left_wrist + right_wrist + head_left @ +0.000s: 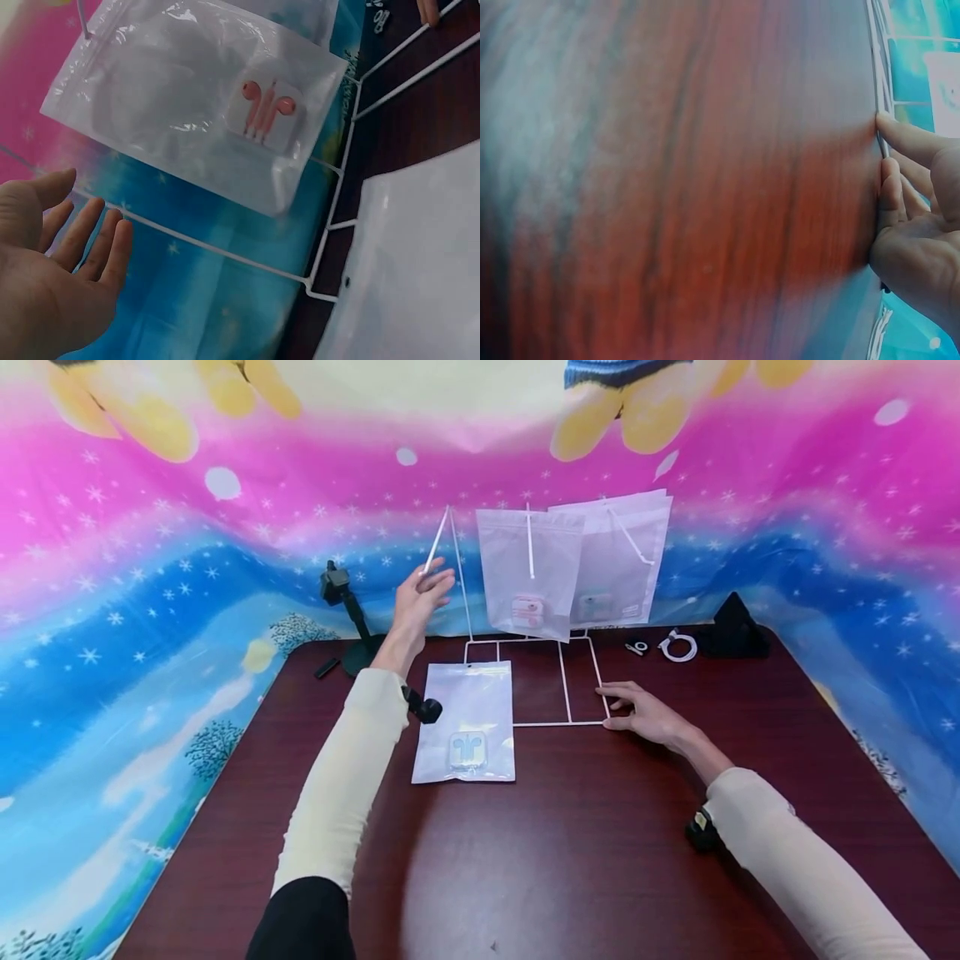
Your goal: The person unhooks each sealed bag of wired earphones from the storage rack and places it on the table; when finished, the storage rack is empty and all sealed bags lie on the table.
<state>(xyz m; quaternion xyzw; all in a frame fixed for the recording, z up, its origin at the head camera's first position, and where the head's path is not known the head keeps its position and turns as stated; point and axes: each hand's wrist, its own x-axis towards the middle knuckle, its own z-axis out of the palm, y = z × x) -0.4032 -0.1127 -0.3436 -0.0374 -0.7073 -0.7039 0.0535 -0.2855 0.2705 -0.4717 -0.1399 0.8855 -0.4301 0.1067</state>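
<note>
A white wire rack (562,681) stands on the dark red table (570,843). Two translucent bags hang from its pegs: one with pink earphones (528,572) and one behind it to the right (626,556). A third bag with pale earphones (467,724) lies flat on the table beside the rack's base. My left hand (427,589) is raised by the rack's left peg (437,545), palm open and fingers straight (90,244), holding nothing; the pink-earphone bag (195,97) hangs just beyond it. My right hand (618,702) rests its straight fingers (904,142) on the front right corner of the rack's base wire (877,90).
A black stand with a small camera (347,610) is at the table's back left, with a small black piece (326,668) by it. A white cable (678,646), a small clip (636,647) and a black wedge (735,627) lie at the back right. A colourful cloth backdrop (150,610) surrounds the table.
</note>
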